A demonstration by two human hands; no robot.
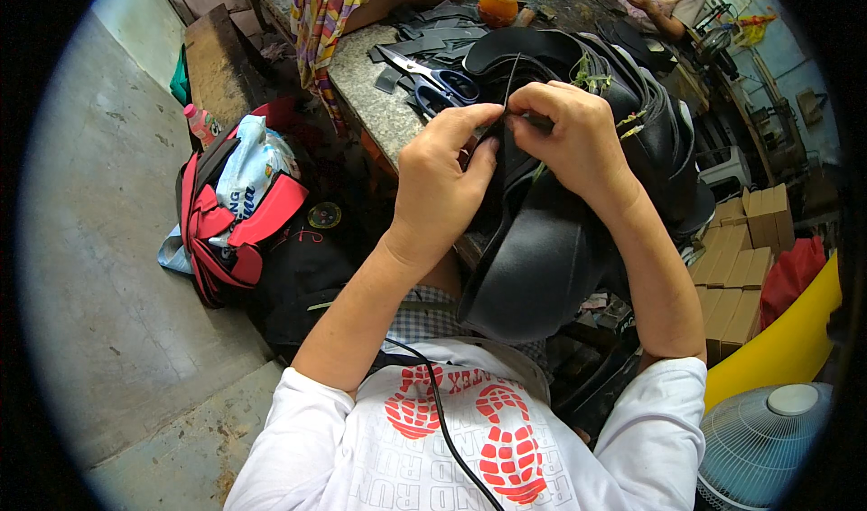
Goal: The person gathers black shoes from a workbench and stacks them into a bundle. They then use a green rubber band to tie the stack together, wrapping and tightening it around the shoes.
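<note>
Just above a pile of black leather-like pieces, my two hands meet with the fingertips almost touching. My left hand pinches the edge of a thin black strip between thumb and forefinger. On the other side, my right hand grips the same strip with bent fingers, and its upper end sticks up past them. The strip's lower part runs down among the black pieces, where I cannot follow it. Scissors with dark blue handles lie on the stone-topped table, left of the pile.
Dark offcuts and an orange jar are at the table's back. A red and black bag stands on the left. To the right are cardboard boxes, a yellow curved object and a fan. Another person sits far right.
</note>
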